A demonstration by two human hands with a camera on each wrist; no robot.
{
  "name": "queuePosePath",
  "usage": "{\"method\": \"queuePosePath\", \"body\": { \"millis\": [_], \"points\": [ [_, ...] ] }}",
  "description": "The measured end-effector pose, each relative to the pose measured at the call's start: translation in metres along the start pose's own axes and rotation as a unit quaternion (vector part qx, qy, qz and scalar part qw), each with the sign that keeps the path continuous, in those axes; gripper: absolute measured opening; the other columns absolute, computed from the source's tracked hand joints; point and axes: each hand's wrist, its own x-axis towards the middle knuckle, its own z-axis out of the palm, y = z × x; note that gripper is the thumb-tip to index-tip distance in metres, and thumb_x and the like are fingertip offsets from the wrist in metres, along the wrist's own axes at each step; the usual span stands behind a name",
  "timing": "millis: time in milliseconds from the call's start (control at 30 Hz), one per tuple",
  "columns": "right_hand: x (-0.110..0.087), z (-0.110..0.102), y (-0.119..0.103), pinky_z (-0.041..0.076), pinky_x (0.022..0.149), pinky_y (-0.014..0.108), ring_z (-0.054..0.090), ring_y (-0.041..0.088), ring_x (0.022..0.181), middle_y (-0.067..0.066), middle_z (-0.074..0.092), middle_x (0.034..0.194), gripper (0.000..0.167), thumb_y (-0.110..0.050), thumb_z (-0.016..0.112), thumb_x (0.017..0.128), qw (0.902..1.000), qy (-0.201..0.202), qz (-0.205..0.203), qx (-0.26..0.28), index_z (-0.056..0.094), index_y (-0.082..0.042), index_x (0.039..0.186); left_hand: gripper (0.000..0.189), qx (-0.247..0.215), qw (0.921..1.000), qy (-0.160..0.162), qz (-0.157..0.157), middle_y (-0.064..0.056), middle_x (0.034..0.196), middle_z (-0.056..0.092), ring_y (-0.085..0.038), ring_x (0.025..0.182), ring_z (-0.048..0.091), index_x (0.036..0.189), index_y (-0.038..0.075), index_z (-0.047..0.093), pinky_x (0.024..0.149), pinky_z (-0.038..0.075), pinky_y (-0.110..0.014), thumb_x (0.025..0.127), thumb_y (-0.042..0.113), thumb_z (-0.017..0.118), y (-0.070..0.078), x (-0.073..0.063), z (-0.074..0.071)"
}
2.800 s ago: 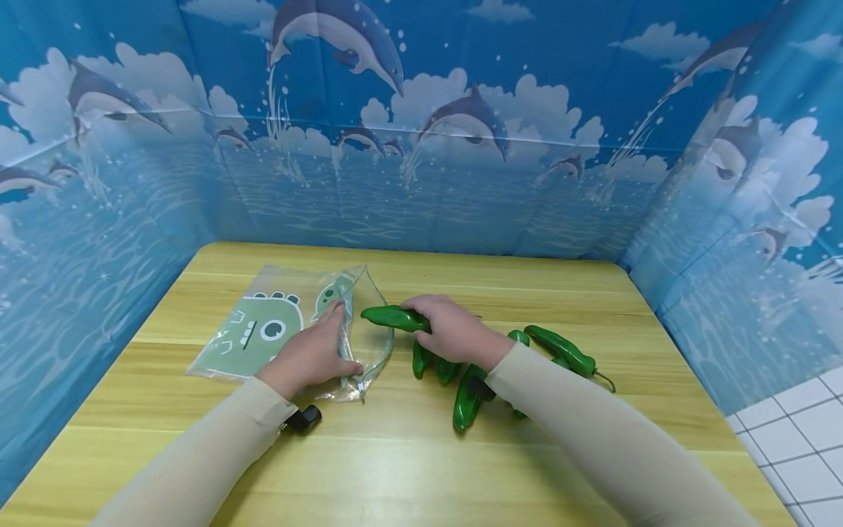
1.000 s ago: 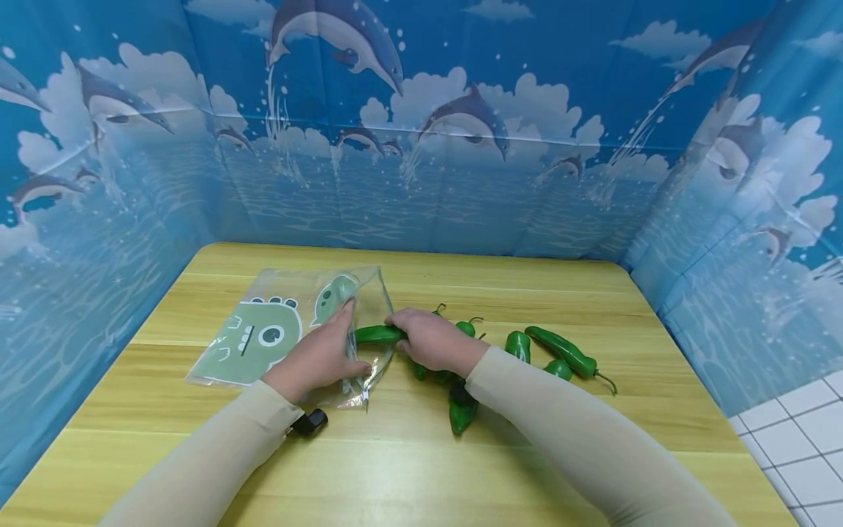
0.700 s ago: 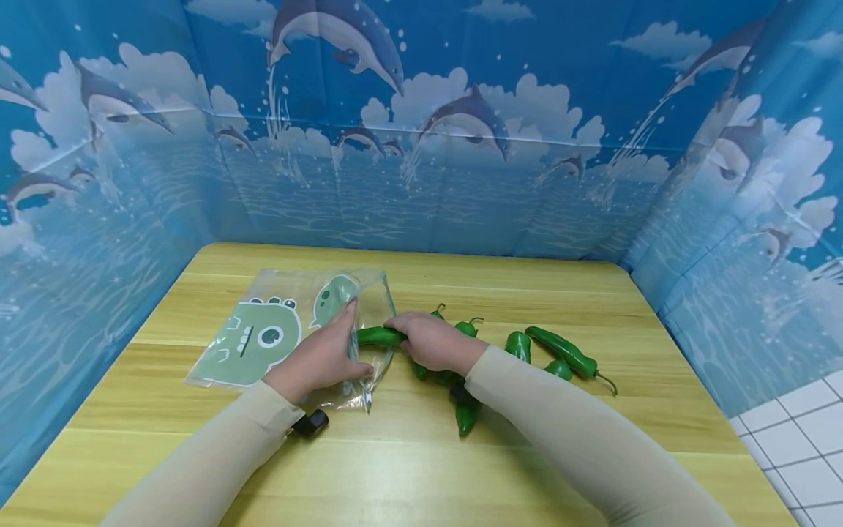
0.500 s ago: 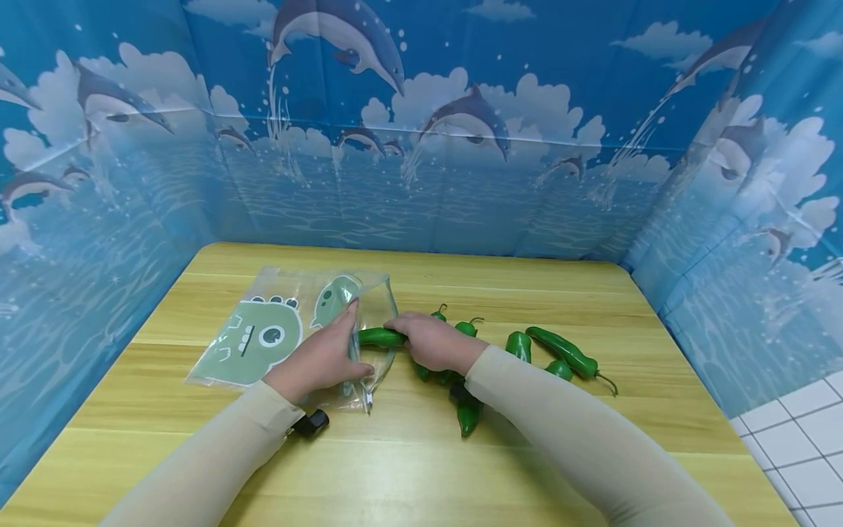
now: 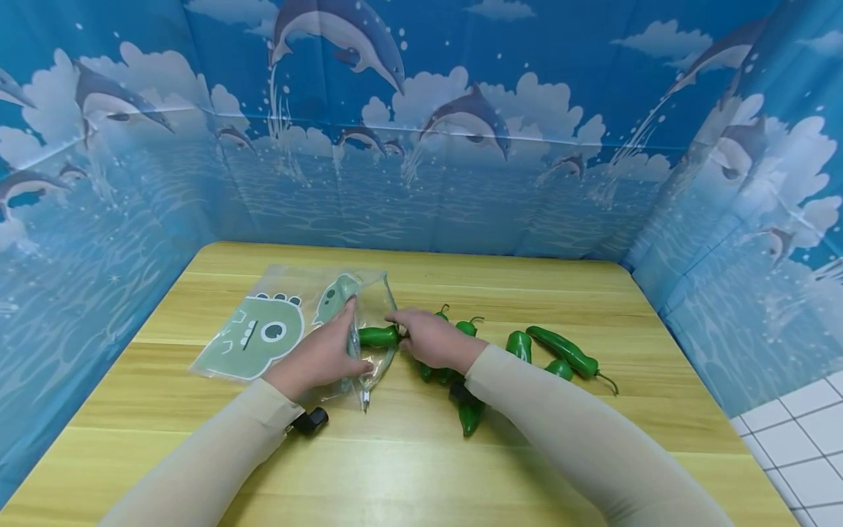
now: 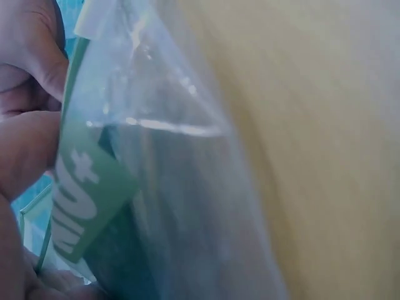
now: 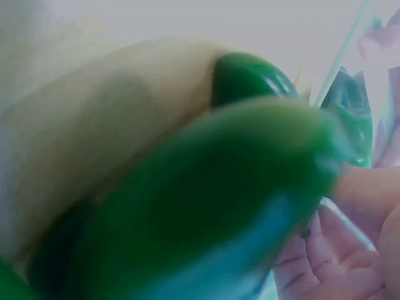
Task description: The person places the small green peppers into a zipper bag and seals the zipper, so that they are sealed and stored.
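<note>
A clear zip bag [image 5: 257,344] with a green cartoon print lies on the table's left half, its mouth facing right. My left hand [image 5: 319,362] holds the mouth apart, thumb and fingers spread along its edge. Through the mouth lies a green chili pepper [image 5: 378,337], tip inside the bag. My right hand [image 5: 431,340] pinches this pepper at its stem end. Under and around the right wrist lie several more green peppers [image 5: 470,417]. In the right wrist view a large blurred pepper [image 7: 206,206] covers much of the scene; the bag's plastic [image 6: 181,187] fills the left wrist view.
To the right of my right forearm, a long pepper [image 5: 563,350] and a few shorter peppers [image 5: 519,345] lie on the wooden table [image 5: 395,476]. Blue dolphin-print curtains [image 5: 421,197] enclose the table's back and sides. White tiles [image 5: 803,446] show at the lower right.
The right hand has carried the pepper left and down into the bag's mouth. Its grip has shifted back to the stem end, baring more of the pepper. The left hand stays at the bag.
</note>
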Motion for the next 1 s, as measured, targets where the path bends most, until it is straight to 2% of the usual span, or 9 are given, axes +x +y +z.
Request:
{"method": "queuePosePath", "body": {
  "millis": [167,233,367,533,600,800,900,1000],
  "points": [
    [0.000,-0.001,0.004,0.057,0.099,0.041,0.067,0.025,0.121,0.011,0.065,0.136,0.037,-0.005,0.056,0.107,0.9994,0.030,0.020,-0.001,0.059,-0.008,0.144,0.136,-0.007,0.9998,-0.004,-0.018,-0.017,0.177,0.006,-0.045,0.148,0.045,0.169,0.008,-0.011,0.113,0.048,-0.054,0.083,0.045,0.088,-0.004,-0.001,-0.001],
    [0.001,-0.001,0.006,0.057,0.100,0.041,0.068,0.025,0.120,0.010,0.069,0.130,0.031,-0.005,0.054,0.108,0.9992,0.032,0.021,-0.009,0.063,-0.007,0.138,0.136,-0.010,0.9997,-0.004,-0.021,-0.019,0.177,0.007,-0.045,0.148,0.044,0.169,0.008,-0.011,0.114,0.048,-0.055,0.083,0.045,0.088,-0.005,-0.001,-0.001],
    [-0.001,-0.001,0.008,0.048,0.108,0.047,0.068,0.026,0.118,0.006,0.074,0.127,0.029,-0.012,0.059,0.107,0.9987,0.025,0.029,-0.033,0.068,-0.010,0.134,0.137,-0.014,0.9996,0.000,-0.026,-0.021,0.176,0.009,-0.045,0.150,0.042,0.169,0.007,-0.011,0.116,0.046,-0.056,0.083,0.044,0.088,-0.006,0.000,0.000],
    [-0.004,0.001,0.010,0.033,0.090,0.042,0.068,0.025,0.108,0.000,0.078,0.120,0.023,-0.013,0.064,0.105,0.9967,0.027,0.034,-0.068,0.074,-0.015,0.126,0.137,-0.021,0.9992,0.005,-0.034,-0.020,0.176,0.010,-0.044,0.148,0.045,0.169,0.009,-0.012,0.114,0.047,-0.055,0.082,0.046,0.088,-0.005,0.000,0.001],
    [-0.004,0.002,0.010,0.032,0.089,0.040,0.069,0.022,0.105,-0.002,0.079,0.117,0.022,-0.013,0.063,0.106,0.9965,0.038,0.030,-0.069,0.077,-0.018,0.121,0.137,-0.023,0.9991,0.004,-0.034,-0.020,0.176,0.009,-0.044,0.148,0.046,0.169,0.009,-0.013,0.113,0.048,-0.055,0.083,0.046,0.087,-0.005,0.000,0.002],
    [-0.001,0.001,0.008,0.046,0.102,0.046,0.073,0.017,0.098,-0.003,0.080,0.112,0.020,-0.016,0.062,0.107,0.9968,0.067,0.016,-0.039,0.080,-0.020,0.115,0.140,-0.031,0.9990,0.006,-0.031,-0.020,0.176,0.010,-0.044,0.147,0.047,0.168,0.009,-0.014,0.112,0.049,-0.055,0.081,0.049,0.088,-0.001,-0.001,-0.001],
    [0.001,0.001,0.004,0.055,0.098,0.043,0.073,0.016,0.098,-0.002,0.080,0.113,0.021,-0.022,0.063,0.107,0.9975,0.061,0.016,-0.032,0.080,-0.019,0.119,0.141,-0.038,0.9987,0.007,-0.034,-0.020,0.176,0.009,-0.043,0.144,0.050,0.168,0.011,-0.016,0.109,0.051,-0.053,0.082,0.049,0.088,0.002,-0.001,-0.002],
    [0.002,0.002,0.000,0.059,0.094,0.041,0.074,0.018,0.102,0.000,0.080,0.117,0.024,-0.025,0.063,0.107,0.9984,0.049,0.013,-0.026,0.079,-0.017,0.123,0.142,-0.043,0.9982,0.005,-0.042,-0.020,0.176,0.007,-0.040,0.132,0.061,0.167,0.012,-0.020,0.098,0.055,-0.048,0.083,0.048,0.088,0.005,-0.001,-0.003]
  ]
}}
